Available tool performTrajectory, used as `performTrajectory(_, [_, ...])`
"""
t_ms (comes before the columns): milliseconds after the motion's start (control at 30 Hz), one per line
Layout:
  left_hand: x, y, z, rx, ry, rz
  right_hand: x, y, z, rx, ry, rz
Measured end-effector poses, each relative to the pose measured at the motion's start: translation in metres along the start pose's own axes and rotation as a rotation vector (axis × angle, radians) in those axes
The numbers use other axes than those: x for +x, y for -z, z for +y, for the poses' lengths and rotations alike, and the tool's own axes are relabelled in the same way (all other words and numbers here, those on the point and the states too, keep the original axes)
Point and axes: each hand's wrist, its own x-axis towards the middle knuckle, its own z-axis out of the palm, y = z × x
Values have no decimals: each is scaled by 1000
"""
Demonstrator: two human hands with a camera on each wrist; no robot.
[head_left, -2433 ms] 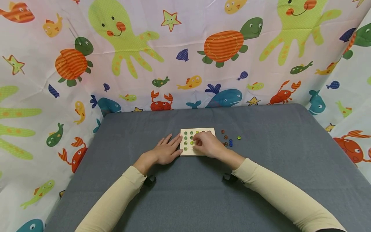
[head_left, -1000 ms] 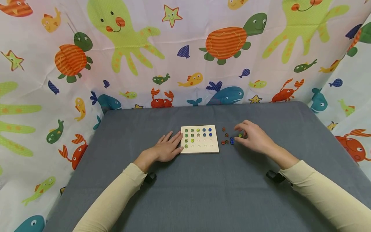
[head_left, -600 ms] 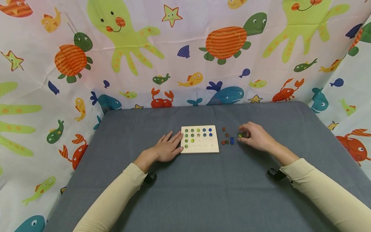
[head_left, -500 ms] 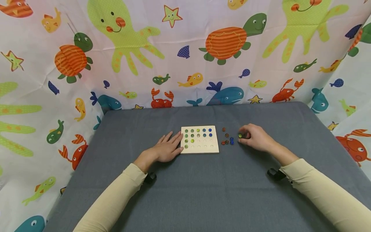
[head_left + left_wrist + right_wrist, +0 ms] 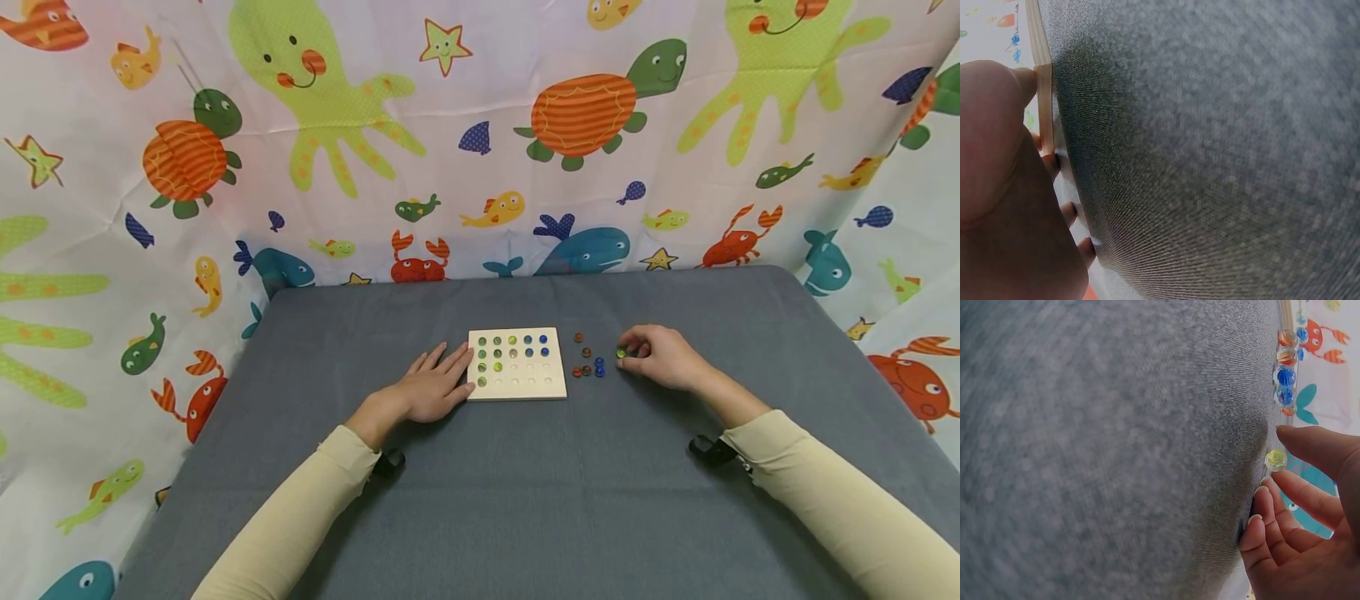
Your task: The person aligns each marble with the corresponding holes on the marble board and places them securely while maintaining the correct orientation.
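A pale wooden board with rows of round hollows lies on the grey cloth. Green, yellow-green and blue glass marbles sit in its left and back hollows; several at the front right are bare. My left hand lies flat with spread fingers, thumb and fingertips at the board's left edge; in the left wrist view the thumb meets the board's side. My right hand is right of the board, thumb and index finger on either side of a yellow-green marble. A gap shows between thumb and marble, with the index fingertip right beside it.
Between the board and my right hand lie loose marbles: a blue pair and several reddish-brown ones, one being a marble farther back. Behind the table hangs a white curtain printed with sea animals.
My right hand has left the board and moved right, lowering its thumb and fingers around the yellow-green marble. The left hand keeps its place at the board's edge.
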Motion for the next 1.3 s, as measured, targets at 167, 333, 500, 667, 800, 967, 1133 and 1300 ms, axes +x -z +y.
performTrajectory(167, [-2,2,3,4,-10,8,0,-1,2,25,-19,9])
performTrajectory(333, [1,0,1,-3,10,-13,-1,-2,4,44,-26,16])
performTrajectory(500, [5,-4,-3,-6,20,-15,0,-1,5,58,-22,27])
performTrajectory(667, [7,-6,-6,-6,18,-9,1,-1,6,62,-33,31])
performTrajectory(800, [6,-5,-5,-3,17,-8,1,-1,6,59,-40,26])
performTrajectory(967, [4,-3,-3,-9,19,-10,1,-1,5,55,-34,31])
performTrajectory(1133, [6,-6,-6,-10,20,-9,1,-1,3,50,-33,32])
performTrajectory(1300, [7,-6,-7,-19,22,-10,2,-2,4,47,-24,52])
